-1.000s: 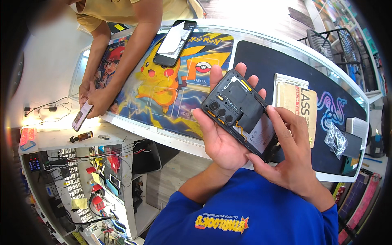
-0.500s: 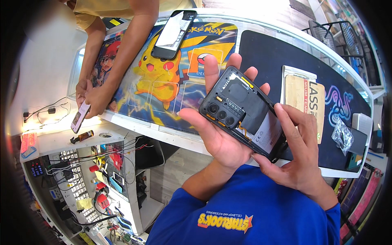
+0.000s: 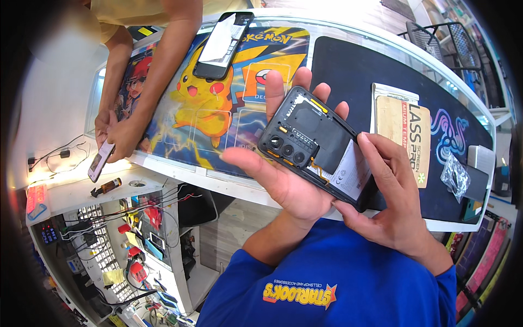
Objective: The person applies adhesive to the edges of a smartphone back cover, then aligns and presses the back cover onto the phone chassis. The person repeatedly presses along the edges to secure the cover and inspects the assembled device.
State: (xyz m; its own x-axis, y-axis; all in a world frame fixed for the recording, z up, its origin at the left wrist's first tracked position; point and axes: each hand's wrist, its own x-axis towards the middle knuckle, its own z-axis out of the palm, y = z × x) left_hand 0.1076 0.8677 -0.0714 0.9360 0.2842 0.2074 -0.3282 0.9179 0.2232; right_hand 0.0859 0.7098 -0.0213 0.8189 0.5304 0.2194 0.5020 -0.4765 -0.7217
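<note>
Uncovered phone (image 3: pixel 321 141): held tilted in both hands over the counter's near side; black rounded frame, matte inner plates, three round lenses clustered at its left end, thin orange ribbon, yellow strip on the far edge; pale inner sticker with fine print, too small to read.
Left hand (image 3: pixel 297 191): palm up beneath the phone, fingers spread past its far edge, thumb stretched clear to the left.
Right hand (image 3: pixel 395 196): clamped on the phone's right end, fingers at the far edge, thumb at the near; whether thumb met left palm, could not tell.
Counter (image 3: pixel 229 184): white-rimmed, long, bowed by the lens.
Picture mat (image 3: pixel 204 117): left half of counter; yellow cartoon creature, lightning streaks, bold yellow lettering at far side.
Dark handset (image 3: pixel 220 49): on that mat, far side; jagged white patch across its face.
Dark mat (image 3: pixel 348 65): right half; plain black, coiled rainbow-line emblem.
Tan sleeve (image 3: pixel 400 147): flat, card-like, on the dark mat; large dark and red capitals, green flower mark.
Clear wrapper (image 3: pixel 455 177): crumpled, shiny, farther right.
Co-worker's hands (image 3: pixel 122 139): at left, gripping a pale phone (image 3: pixel 101 161).
Shirt (image 3: pixel 327 272): blue cloth, yellow lettering upside down, orange star.
</note>
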